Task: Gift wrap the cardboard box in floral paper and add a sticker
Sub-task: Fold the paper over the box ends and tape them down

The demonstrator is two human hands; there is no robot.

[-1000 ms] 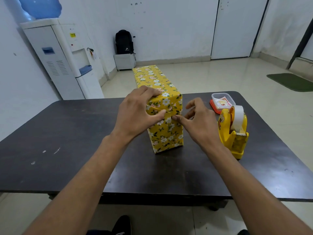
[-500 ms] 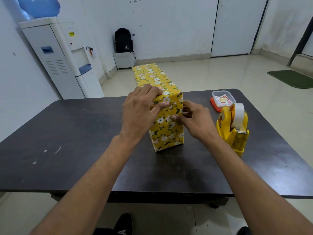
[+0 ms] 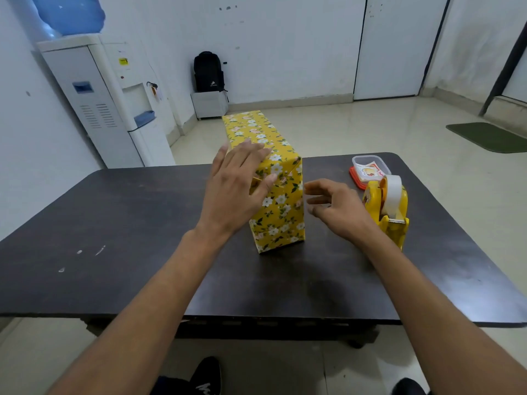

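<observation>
The cardboard box (image 3: 281,212), covered in yellow floral paper (image 3: 252,128), is set on the middle of the counter (image 3: 137,223), its long axis run toward the far edge and its folded end turned to the near edge. The left hand (image 3: 233,192) is laid over the box's near top edge with the grip spread flat, while the right hand (image 3: 339,209) is held just beside the box's right side, grip loosely spread, nothing pinched. A yellow tape dispenser (image 3: 392,208) and a sticker tub (image 3: 370,168) are placed toward the far right corner; a water dispenser (image 3: 99,106) and a backpack (image 3: 208,71) are seen beyond.
</observation>
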